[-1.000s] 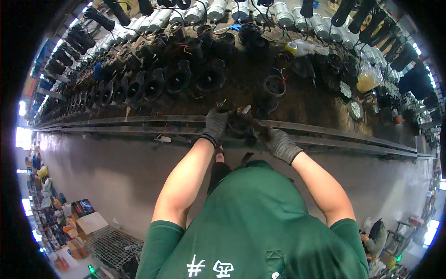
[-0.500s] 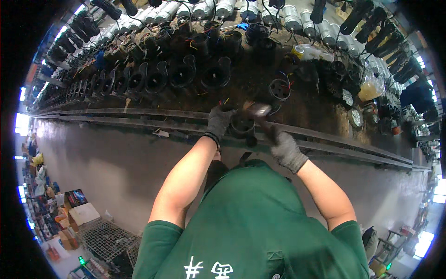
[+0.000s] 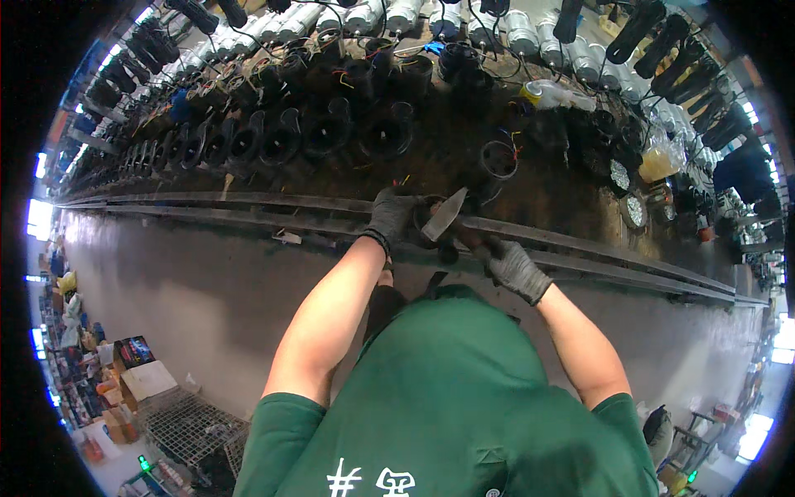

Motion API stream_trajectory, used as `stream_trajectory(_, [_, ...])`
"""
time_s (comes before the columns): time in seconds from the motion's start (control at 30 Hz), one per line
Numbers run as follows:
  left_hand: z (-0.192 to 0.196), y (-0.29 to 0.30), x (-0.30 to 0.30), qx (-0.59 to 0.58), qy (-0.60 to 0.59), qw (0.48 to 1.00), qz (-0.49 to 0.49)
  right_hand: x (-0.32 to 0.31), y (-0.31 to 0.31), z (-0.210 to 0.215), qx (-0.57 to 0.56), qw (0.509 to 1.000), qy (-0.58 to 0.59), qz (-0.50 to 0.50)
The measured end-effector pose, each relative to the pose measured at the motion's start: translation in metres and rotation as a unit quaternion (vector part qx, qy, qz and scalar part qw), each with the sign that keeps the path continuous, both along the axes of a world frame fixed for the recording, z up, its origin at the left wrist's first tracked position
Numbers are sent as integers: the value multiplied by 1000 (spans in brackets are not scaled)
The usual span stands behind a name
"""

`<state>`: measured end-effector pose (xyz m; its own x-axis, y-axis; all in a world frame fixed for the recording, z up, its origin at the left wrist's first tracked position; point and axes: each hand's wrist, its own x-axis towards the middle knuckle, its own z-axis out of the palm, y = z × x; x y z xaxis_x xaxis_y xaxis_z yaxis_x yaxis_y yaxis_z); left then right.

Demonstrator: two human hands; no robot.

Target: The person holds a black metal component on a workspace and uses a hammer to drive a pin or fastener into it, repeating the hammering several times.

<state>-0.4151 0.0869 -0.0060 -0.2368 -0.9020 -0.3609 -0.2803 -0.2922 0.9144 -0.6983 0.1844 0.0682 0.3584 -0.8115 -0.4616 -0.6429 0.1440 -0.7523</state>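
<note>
My right hand (image 3: pixel 517 272), in a grey glove, is closed round the handle of a hammer (image 3: pixel 445 216). The broad metal head lies over a black round housing (image 3: pixel 421 214) at the bench's front edge and hides most of it. On the housing's left side rests my gloved left hand (image 3: pixel 389 217), its fingers curled against the rim and partly hidden. Small coloured wire ends (image 3: pixel 402 181) stick up just beyond those fingers. A little farther back and to the right sits another round black housing (image 3: pixel 499 159) with red and yellow wires.
A long row of black housings with curved necks (image 3: pixel 387 132) runs left along the dark bench (image 3: pixel 571 195). Silver motors (image 3: pixel 522 33) line the back. Metal rails (image 3: pixel 298 220) edge the front. To the right lie round metal parts (image 3: pixel 635 209) and a plastic bag (image 3: pixel 660 157).
The hammer head, blurred and higher before, has turned and come down over the housing, toward me. My right hand has shifted slightly; my left hand stays at the housing.
</note>
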Motion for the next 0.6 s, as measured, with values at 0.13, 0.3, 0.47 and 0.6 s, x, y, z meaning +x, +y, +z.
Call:
stream_trajectory(0.13, [31, 1, 2, -120, -217, 958, -144, 11, -7, 12, -89, 985, 132, 65])
stream_trajectory(0.3, [8, -7, 1, -101, 6, 994, 51, 18, -8, 73, -126, 990, -47, -32])
stream_trajectory(0.47, [-33, -3, -5, 216, 437, 853, 185, 22, 8, 49, -344, 923, -153, -80])
stream_trajectory(0.6, [-79, -17, -4, 6, 241, 950, 199, 10, 5, -26, -132, 956, 238, 108])
